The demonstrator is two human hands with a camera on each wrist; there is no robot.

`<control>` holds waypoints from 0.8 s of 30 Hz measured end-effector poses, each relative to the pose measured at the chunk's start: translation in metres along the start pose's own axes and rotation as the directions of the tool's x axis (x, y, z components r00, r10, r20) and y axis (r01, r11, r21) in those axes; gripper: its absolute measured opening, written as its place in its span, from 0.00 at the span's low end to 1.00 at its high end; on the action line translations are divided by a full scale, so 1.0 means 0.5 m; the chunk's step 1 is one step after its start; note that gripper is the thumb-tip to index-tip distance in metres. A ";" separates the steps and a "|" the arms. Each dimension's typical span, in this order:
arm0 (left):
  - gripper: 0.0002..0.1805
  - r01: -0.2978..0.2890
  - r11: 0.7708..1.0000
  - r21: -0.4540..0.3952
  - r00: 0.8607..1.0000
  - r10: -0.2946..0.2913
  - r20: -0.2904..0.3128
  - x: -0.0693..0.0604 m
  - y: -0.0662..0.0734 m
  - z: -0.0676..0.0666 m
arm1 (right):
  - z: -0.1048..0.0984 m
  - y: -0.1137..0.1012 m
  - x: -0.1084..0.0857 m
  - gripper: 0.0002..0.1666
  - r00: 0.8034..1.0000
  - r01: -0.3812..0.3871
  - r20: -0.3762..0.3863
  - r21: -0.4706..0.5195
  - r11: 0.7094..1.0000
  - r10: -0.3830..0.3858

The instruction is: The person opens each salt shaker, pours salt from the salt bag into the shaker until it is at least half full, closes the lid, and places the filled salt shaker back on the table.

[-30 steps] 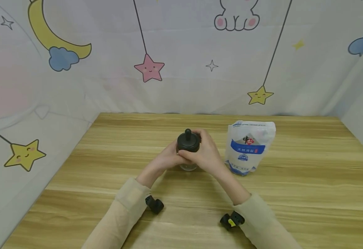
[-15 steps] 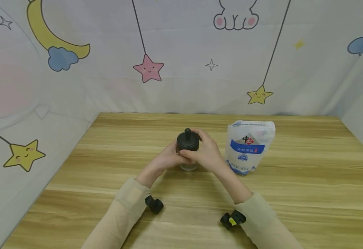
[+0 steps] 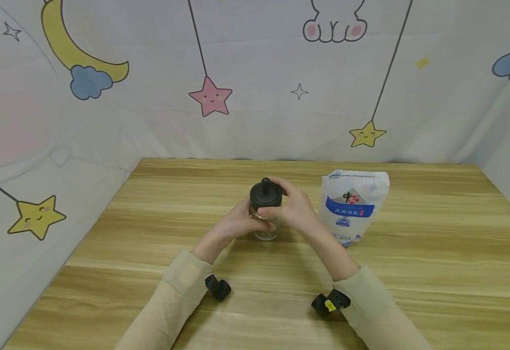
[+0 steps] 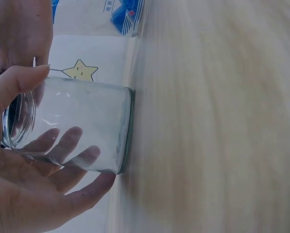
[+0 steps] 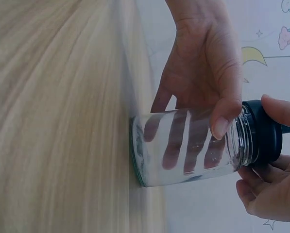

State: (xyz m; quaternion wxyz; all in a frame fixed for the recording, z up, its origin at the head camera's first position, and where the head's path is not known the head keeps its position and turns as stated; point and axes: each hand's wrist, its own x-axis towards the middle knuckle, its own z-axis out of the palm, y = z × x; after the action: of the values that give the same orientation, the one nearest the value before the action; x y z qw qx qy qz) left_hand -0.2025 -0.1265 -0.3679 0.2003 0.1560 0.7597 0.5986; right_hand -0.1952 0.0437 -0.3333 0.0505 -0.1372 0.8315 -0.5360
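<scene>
A clear glass jar (image 5: 188, 145) with a black lid (image 3: 266, 194) stands upright on the table; a small black knob tops the lid. My left hand (image 3: 235, 224) wraps round the jar's glass body, thumb in front and fingers behind, seen through the glass in both wrist views. With thumb and fingers, my right hand (image 3: 296, 209) grips the lid's edge from the right. Inside the glass, no contents are visible apart from a faint haze near the base. A white and blue pouch of salt (image 3: 351, 206) stands to the right of my right hand.
The wood-grain table (image 3: 434, 253) reaches back to a white cloth (image 3: 255, 131) printed with stars and a moon. Similar cloth hangs at both sides. A small black camera sits at each sleeve cuff.
My right hand has shifted slightly up and right around the lid, its thumb further right, uncovering more glass below. The left hand and the jar stay in place.
</scene>
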 end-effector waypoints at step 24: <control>0.42 0.006 0.998 0.059 1.000 -0.005 -0.017 0.001 0.000 -0.002 | -0.021 -0.005 -0.020 0.41 0.994 0.049 -0.093 -0.059 0.997 -0.054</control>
State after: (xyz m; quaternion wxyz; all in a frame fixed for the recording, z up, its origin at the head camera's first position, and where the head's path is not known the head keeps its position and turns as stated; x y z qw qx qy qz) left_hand -0.2036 -0.1272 -0.3675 0.1911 0.1548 0.7791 0.5766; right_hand -0.1874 0.0549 -0.3272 -0.0068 -0.1343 0.8439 -0.5194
